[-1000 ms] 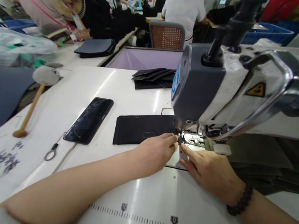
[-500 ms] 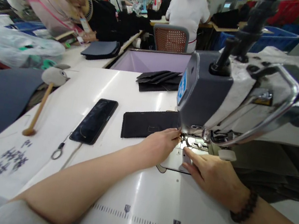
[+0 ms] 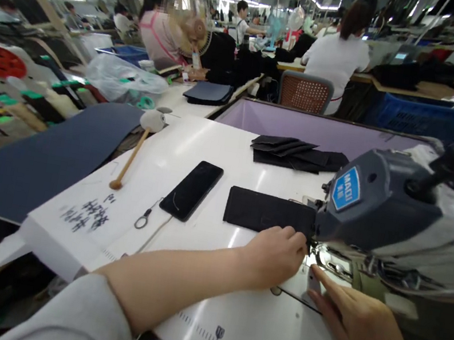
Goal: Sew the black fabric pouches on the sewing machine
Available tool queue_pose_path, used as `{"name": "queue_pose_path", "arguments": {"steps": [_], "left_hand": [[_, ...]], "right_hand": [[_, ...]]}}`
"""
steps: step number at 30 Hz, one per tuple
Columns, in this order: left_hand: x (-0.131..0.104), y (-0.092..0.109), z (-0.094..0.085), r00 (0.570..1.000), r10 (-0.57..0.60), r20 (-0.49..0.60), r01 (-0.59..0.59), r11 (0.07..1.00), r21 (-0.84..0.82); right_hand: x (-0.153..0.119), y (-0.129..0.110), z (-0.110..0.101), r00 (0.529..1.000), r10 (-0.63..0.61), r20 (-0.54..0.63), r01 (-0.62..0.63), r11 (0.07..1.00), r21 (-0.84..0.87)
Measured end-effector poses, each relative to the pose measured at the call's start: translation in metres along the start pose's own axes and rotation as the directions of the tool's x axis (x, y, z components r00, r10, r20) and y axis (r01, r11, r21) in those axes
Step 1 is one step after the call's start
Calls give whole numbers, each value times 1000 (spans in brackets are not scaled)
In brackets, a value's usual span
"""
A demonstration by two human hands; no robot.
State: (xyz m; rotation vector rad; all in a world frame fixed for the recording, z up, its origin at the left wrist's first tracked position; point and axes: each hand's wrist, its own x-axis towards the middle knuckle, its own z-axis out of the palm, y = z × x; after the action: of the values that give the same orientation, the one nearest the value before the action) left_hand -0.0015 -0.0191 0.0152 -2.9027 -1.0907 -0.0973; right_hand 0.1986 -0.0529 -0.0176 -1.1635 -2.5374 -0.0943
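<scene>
Curled fingers of my left hand (image 3: 275, 259) press together at the near right corner of a flat black fabric piece (image 3: 267, 211), beside the needle area of a sewing machine (image 3: 376, 212). What the fingertips pinch is too small to tell. My right hand (image 3: 362, 323) lies just right of it, index finger and thumb apart, fingertips at the metal needle plate (image 3: 299, 283). Folded black fabric pieces (image 3: 291, 153) lie farther back on the white table.
A black phone (image 3: 191, 190), a metal ring (image 3: 141, 219) and a wooden-handled mallet (image 3: 129, 158) lie left on the table. Dark blue sheet material (image 3: 46, 157) covers the far left. People sit working behind; a blue basket (image 3: 436, 118) stands at back right.
The view has turned left and up, so everything appears shifted right and more of the left side shows. The fingers of my left hand are more curled. My right hand stays by the plate.
</scene>
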Motion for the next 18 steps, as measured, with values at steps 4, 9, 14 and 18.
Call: {"name": "queue_pose_path", "arguments": {"steps": [4, 9, 14, 18], "left_hand": [[-2, -10, 6, 990, -141, 12, 140, 989, 43], [1, -23, 11, 977, -213, -27, 213, 976, 31], [-5, -15, -2, 997, -74, 1, 74, 997, -18], [-4, -23, -13, 997, -63, 36, 65, 996, -62]], "right_hand": [[1, 0, -2, 999, -29, -19, 31, 997, 74], [4, 2, -12, 988, -155, -1, 155, 988, 26], [-2, 1, -57, 990, -51, 130, 64, 993, -100], [-18, -4, -92, 982, 113, 150, -108, 993, -44]]}}
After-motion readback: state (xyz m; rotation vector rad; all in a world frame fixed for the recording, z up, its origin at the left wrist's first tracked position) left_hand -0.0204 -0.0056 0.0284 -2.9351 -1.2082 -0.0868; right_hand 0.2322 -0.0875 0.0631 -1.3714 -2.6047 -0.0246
